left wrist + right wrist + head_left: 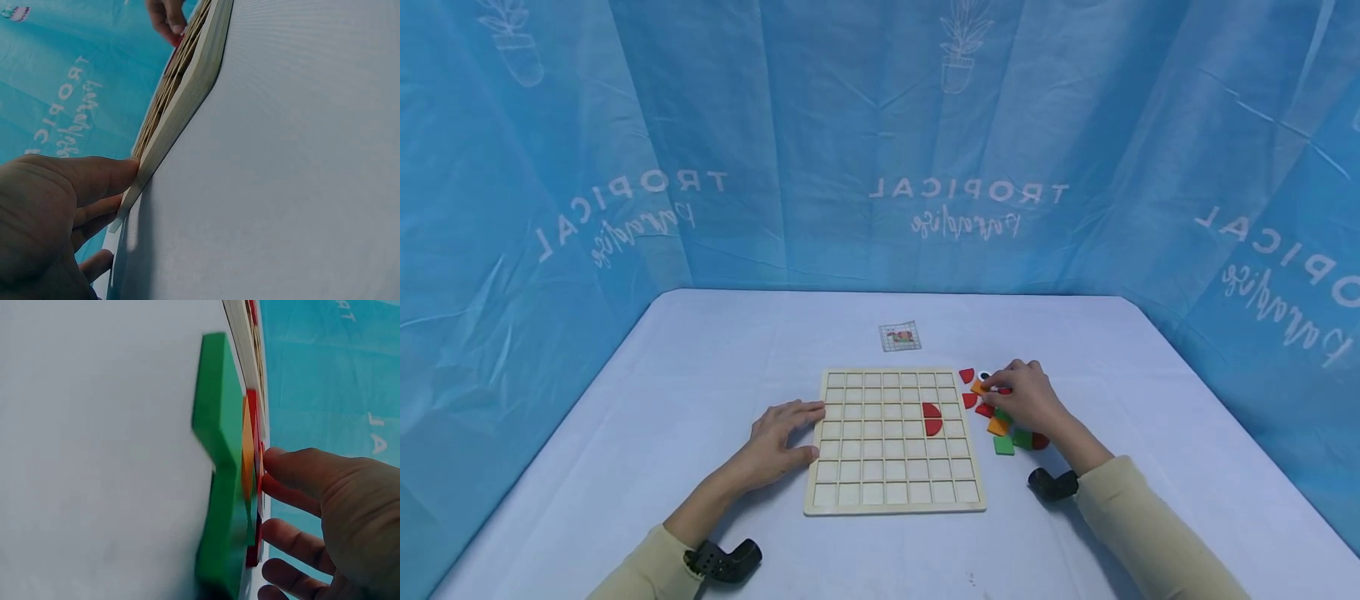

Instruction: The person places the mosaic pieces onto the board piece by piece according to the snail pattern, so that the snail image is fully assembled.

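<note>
The left hand [775, 442] rests on the left edge of the wooden board [896, 494], its grip spread wide. The right hand [1028, 397] is just past the board's right edge, its grip narrow. Its fingertips are right at an orange piece [977, 387], but I cannot tell if they pinch it. A green square [1003, 446] lies nearer the person on the tabletop [730, 350]. Two red pieces [932, 427] sit on the board.

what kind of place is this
Perhaps a makeshift booth for tabletop activities: a blue printed curtain hangs behind and beside a white-covered table, where a pale grid board lies with coloured pieces next to it.
</note>
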The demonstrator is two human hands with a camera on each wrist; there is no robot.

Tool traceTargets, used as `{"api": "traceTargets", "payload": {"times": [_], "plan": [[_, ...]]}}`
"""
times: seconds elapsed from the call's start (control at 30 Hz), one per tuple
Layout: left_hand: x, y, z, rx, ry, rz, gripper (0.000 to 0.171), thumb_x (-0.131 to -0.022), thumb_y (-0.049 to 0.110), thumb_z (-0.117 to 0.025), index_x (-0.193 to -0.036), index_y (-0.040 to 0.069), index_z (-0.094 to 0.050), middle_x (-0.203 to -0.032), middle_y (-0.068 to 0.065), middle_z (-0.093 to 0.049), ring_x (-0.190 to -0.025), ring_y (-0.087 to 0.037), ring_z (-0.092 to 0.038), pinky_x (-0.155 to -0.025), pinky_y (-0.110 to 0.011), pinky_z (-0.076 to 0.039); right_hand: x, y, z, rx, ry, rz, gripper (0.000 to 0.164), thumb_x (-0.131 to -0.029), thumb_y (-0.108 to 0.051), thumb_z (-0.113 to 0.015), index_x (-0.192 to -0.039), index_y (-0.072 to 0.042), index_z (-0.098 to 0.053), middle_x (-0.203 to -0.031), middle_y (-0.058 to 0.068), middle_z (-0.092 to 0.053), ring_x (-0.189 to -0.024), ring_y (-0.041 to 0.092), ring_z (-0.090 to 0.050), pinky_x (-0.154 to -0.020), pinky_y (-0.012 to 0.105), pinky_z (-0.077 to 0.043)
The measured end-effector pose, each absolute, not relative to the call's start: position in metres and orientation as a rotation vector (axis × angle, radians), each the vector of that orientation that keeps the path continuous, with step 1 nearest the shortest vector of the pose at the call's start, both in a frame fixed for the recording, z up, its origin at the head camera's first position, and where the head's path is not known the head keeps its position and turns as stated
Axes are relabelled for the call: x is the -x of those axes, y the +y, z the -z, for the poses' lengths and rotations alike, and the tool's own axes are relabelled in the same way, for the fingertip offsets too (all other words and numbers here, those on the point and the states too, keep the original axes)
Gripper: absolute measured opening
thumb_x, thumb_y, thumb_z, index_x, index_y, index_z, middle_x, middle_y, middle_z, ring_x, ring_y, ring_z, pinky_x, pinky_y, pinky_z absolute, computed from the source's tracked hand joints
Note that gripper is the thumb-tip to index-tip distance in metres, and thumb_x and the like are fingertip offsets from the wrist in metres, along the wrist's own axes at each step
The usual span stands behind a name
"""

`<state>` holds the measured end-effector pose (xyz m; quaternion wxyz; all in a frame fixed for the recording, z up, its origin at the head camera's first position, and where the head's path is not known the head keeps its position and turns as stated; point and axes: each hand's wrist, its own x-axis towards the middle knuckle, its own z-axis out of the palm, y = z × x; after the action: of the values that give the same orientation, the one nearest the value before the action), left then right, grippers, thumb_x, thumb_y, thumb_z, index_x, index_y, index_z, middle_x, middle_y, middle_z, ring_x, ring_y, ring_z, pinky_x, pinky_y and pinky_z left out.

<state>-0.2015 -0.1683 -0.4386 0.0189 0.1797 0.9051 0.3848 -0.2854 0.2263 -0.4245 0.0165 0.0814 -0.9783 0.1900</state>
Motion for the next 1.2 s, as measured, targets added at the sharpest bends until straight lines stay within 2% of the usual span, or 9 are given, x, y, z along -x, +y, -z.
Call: {"api": "traceTargets", "payload": {"times": [0.27,0.47,0.63,0.9,1.2], "plan": [[0.201,-0.169,0.438,-0.559,2.811,-1.199,0.054,-0.084,0.015,-0.068,-0.135,0.006,-0.051,-0.147,-0.010,-0.042,-0.140,-0.039,-0.021,-0.108,-0.063,-0.008,0.289,0.237,0.424,-0.181,-3.053,-0.644,0.026,-0.080,-0.028,-0.074,-0.105,-0.019,-0.073,-0.111,0.012,-0.059,-0.106,0.029,-0.043,-0.074,0.036,-0.047],[0.201,-0.169,0.438,-0.567,2.821,-1.198,0.055,-0.083,0.016,-0.068,-0.135,0.006,-0.051,-0.147,-0.010,-0.043,-0.139,-0.039,-0.022,-0.108,-0.063,-0.009,0.290,0.238,0.424,-0.226,-3.050,-0.641,0.027,-0.080,-0.030,-0.074,-0.105,-0.020,-0.073,-0.111,0.012,-0.058,-0.106,0.029,-0.043,-0.076,0.037,-0.047],[0.200,-0.170,0.437,-0.588,2.830,-1.198,0.054,-0.084,0.018,-0.068,-0.134,0.006,-0.052,-0.146,-0.012,-0.043,-0.139,-0.041,-0.023,-0.108,-0.064,-0.009,0.289,0.234,0.424,-0.248,-3.020,-0.628,0.033,-0.080,-0.033,-0.074,-0.108,-0.017,-0.071,-0.106,0.012,-0.059,-0.103,0.028,-0.043,-0.075,0.036,-0.044],[0.200,-0.169,0.436,-0.574,2.811,-1.196,0.054,-0.084,0.018,-0.067,-0.135,0.007,-0.051,-0.147,-0.010,-0.042,-0.140,-0.040,-0.021,-0.108,-0.063,-0.008,0.289,0.225,0.424,-0.154,-3.015,-0.529,0.039,-0.077,-0.035,-0.076,-0.105,-0.009,-0.072,-0.100,0.013,-0.061,-0.097,0.028,-0.046,-0.074,0.037,-0.042],[0.200,-0.170,0.437,-0.587,2.819,-1.205,0.054,-0.085,0.022,-0.068,-0.134,0.007,-0.052,-0.147,-0.010,-0.043,-0.139,-0.040,-0.022,-0.108,-0.063,-0.009,0.294,0.223,0.427,-0.086,-3.034,-0.493,0.038,-0.077,-0.034,-0.074,-0.106,-0.009,-0.072,-0.099,0.012,-0.062,-0.095,0.028,-0.047,-0.073,0.036,-0.043]]}}
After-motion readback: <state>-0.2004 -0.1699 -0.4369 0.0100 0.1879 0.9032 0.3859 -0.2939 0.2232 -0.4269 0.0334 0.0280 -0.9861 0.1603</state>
